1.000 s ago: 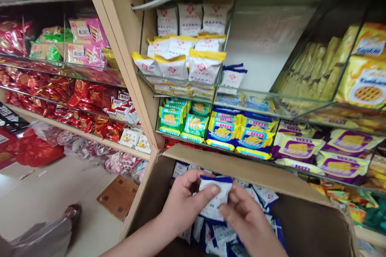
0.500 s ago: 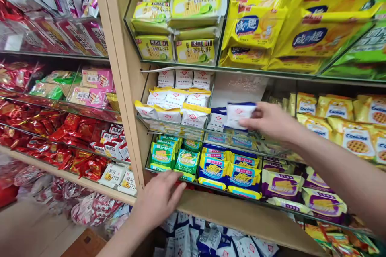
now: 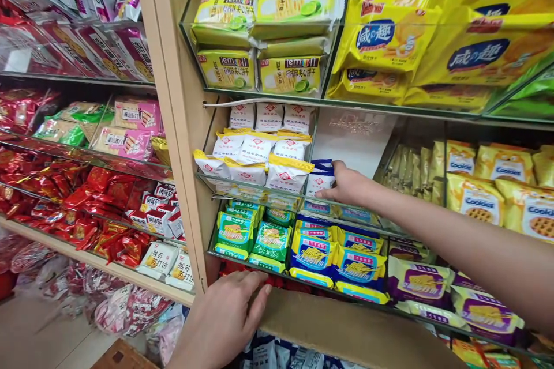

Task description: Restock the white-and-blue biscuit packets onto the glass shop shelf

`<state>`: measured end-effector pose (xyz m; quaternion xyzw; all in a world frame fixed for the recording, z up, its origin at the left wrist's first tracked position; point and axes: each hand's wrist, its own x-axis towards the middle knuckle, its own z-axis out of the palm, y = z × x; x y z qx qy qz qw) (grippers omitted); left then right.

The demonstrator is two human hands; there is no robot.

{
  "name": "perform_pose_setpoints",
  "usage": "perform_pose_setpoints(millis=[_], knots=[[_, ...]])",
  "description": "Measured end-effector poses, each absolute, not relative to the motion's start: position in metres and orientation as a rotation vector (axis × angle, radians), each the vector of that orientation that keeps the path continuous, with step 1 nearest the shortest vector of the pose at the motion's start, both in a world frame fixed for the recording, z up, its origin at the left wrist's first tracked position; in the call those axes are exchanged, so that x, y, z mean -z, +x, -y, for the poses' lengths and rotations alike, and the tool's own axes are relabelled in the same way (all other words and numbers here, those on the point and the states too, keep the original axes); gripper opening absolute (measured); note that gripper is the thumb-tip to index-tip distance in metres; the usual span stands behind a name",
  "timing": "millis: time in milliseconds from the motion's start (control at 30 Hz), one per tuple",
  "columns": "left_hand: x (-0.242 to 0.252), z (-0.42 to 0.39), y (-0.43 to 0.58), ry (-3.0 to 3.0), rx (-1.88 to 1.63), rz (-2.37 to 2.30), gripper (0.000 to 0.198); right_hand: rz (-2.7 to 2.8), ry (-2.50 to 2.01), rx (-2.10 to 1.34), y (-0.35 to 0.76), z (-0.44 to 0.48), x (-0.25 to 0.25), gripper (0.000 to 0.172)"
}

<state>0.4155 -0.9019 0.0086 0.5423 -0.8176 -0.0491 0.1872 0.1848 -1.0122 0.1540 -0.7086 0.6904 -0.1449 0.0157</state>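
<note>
A white, blue-edged packet (image 3: 318, 183), partly hidden, is pinched between thumb and fingers of the right hand (image 3: 351, 184). Since half a second ago it has been lowered into the glass compartment (image 3: 357, 144) beside yellow-edged packets (image 3: 289, 176). The left hand (image 3: 223, 317) is loosely bent by the carton (image 3: 337, 323); any grip cannot be told.

Glossy plastic packet (image 3: 317, 184), matt cardboard box (image 3: 346, 326) (smooth, wood-look upright (image 3: 173, 98) alongside).

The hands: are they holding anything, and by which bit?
The right hand has a blue-edged white snack packet by its right side, thumb in front; the left hand holds no packet.
</note>
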Motion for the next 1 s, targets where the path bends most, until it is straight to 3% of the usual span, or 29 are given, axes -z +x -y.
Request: perform_pose_setpoints(millis=[167,400,500,567,667,767,867,933,1000], knots=[[-0.008,0.901,0.415,1.518,0.122,2.300,0.031,-2.125,-2.288,0.334,0.187,1.017,-0.152,0.053],[-0.013,0.901,0.414,1.508,0.097,2.290,0.032,-2.146,-2.245,0.392,0.185,1.018,-0.150,0.094],[-0.018,0.903,0.412,1.551,0.136,2.315,0.033,-2.211,-2.246,0.481,0.180,1.015,-0.155,0.099],[-0.019,0.904,0.411,1.586,0.150,2.357,0.035,-2.218,-2.376,0.679,0.176,1.003,-0.161,0.088],[-0.016,0.905,0.411,1.637,0.120,2.415,0.039,-1.995,-2.660,1.102,0.178,0.956,-0.159,0.052],[-0.012,0.903,0.410,1.631,0.062,2.431,0.041,-1.500,-2.880,1.092,0.191,0.884,-0.116,0.025],[-0.010,0.902,0.409,1.603,0.011,2.425,0.041,-1.008,-3.000,0.512,0.204,0.830,-0.025,0.022],[-0.010,0.901,0.409,1.594,-0.001,2.423,0.040,-1.212,-2.808,0.295,0.208,0.820,0.040,0.014],[-0.010,0.900,0.408,1.586,0.007,2.424,0.039,-1.441,-2.626,0.185,0.206,0.828,0.092,0.037]])
